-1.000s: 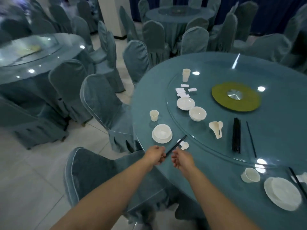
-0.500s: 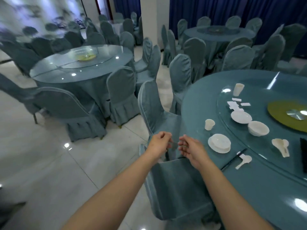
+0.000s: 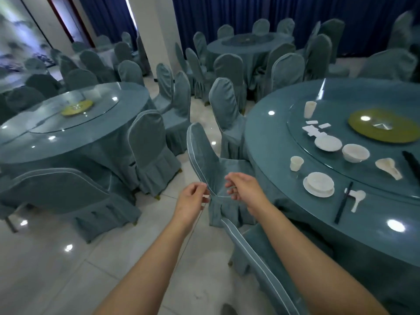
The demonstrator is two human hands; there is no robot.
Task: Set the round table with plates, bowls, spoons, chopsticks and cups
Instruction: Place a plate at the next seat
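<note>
Banquet hall, blue curtains, rows of covered chairs around round tables – the counter being set sits to the right of frame, teal cloth under glass with a raised glass turntable. Both hands are off the counter, out over the floor and a chair back. Left hand has thumb and forefinger pressed together in a pinch; right hand has fingers loosely curled, tips near the left's. What they pinch is too thin to tell – maybe a thread or wrapper strip. One place looks done at the counter edge: cup, bowl on plate, then chopsticks and spoon on a small rest. Chopsticks' long axis runs roughly radial, tips toward the turntable. Spare stock sits on the turntable: plate, bowl, spoons, a dark bundle of chopsticks, tall cup stack. All of it lies right and forward of the fingers; the right hand is nearer, so my guess is it reaches for the next pieces.
</note>
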